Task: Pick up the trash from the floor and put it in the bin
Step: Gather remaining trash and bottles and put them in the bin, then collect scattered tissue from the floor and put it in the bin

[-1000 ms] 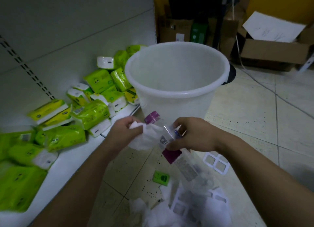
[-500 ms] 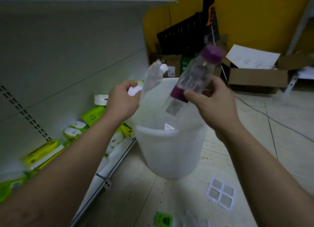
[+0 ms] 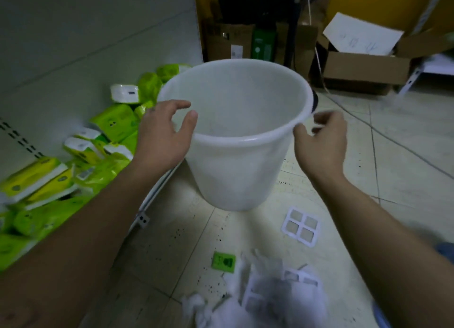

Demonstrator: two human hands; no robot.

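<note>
A white translucent bin [image 3: 245, 170] stands on the tiled floor in front of me. My left hand [image 3: 163, 137] hovers at its left rim with fingers spread and nothing in it. At the right rim my right hand [image 3: 321, 140] is loosely curled and empty. On the floor nearer to me lie a white four-window card [image 3: 301, 225], a small green packet [image 3: 224, 262] and a pile of crumpled white tissue and plastic sheets [image 3: 265, 298]. The bin's bottom is too dim to make out.
A low white shelf [image 3: 145, 204] on the left carries several green tissue packs [image 3: 115, 123]. Open cardboard boxes [image 3: 363, 69] stand against the yellow wall behind the bin. A thin cable [image 3: 383, 133] crosses the floor at right.
Both hands held a purple-capped bottle and crumpled plastic over the bin half a second ago. Now both hands are empty and have dropped to the bin's rim.
</note>
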